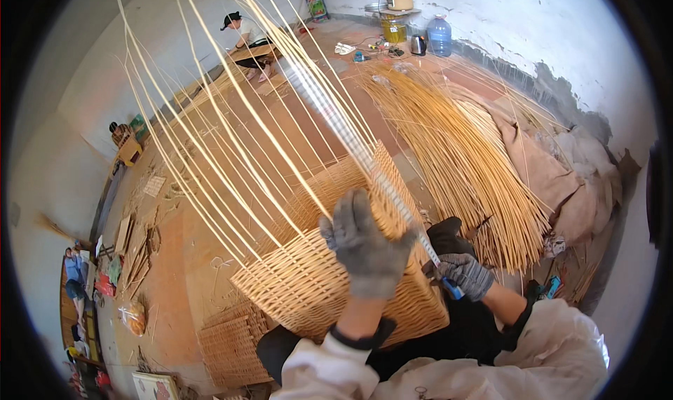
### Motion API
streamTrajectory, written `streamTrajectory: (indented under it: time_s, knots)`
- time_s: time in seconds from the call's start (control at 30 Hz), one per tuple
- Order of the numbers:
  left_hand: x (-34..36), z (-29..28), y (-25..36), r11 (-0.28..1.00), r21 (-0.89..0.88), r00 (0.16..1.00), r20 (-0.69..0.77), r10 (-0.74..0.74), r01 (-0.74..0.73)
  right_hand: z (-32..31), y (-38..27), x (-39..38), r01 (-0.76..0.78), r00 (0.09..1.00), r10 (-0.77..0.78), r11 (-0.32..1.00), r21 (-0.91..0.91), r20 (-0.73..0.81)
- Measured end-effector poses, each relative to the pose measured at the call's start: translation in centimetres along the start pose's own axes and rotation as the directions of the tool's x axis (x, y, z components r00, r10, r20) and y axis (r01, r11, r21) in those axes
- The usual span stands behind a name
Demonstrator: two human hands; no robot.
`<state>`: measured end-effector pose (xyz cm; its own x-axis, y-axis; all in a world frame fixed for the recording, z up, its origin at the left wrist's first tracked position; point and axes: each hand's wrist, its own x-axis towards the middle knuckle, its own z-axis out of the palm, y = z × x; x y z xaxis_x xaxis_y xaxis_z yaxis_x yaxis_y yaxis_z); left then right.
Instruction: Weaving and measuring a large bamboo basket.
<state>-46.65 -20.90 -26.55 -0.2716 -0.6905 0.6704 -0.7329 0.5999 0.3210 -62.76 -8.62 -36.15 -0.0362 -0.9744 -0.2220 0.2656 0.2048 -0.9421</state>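
Note:
A half-woven wicker basket [294, 281] rests tilted on my lap, with long pale stakes [245, 154] rising from its rim. My left hand [370, 242], in a grey glove, is bent over the near wall at the rim, its thumb toward a tape measure [397, 202]. The white tape runs along the basket's right side and up past the rim, where it blurs. At its lower end, my gloved right hand [460, 274] is closed round it, and a blue part shows below the fingers. The tips of my left fingers are partly hidden among the stakes.
A large heap of loose wicker rods [456, 168] lies to the right, beside a brown cloth [543, 168]. Woven panels [231, 344] lie at lower left. A person [245, 35] works far back. A water bottle [439, 35] and a kettle [418, 45] stand by the wall.

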Motion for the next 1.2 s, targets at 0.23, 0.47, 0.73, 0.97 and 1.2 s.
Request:
streamTrajectory:
  time_s: [0.23, 0.47, 0.73, 0.97, 1.2]
  knots:
    - [1.4, 0.9, -3.0, 0.993, -0.071, 0.995, -0.038, 0.089, -0.091, -6.3, 0.8, 5.8, -0.031, 0.994, 0.076, 0.892, 0.451, -0.082]
    - [0.2, -6.6, -13.5, 0.947, -0.321, 0.999, -0.036, -0.002, -0.009, -11.4, 0.2, 18.5, 0.2, 0.877, -0.383, 0.84, -0.504, -0.29]
    - [-5.7, -11.6, -22.8, 0.727, -0.353, 0.763, -0.052, -0.644, 0.59, -7.1, 4.9, 22.6, 0.064, 0.983, -0.062, 0.998, 0.004, -0.174]
    - [-12.7, -10.4, -27.6, 0.45, -0.496, 0.573, 0.123, -0.81, 0.743, -7.1, -0.9, 16.0, 0.21, 0.975, -0.22, 0.961, -0.178, -0.039]
    - [-15.3, -7.3, -27.7, 0.2, -0.475, 0.36, 0.274, -0.892, 0.857, -8.2, -6.4, 9.8, 0.234, 0.931, -0.351, 0.372, -0.898, 0.097]
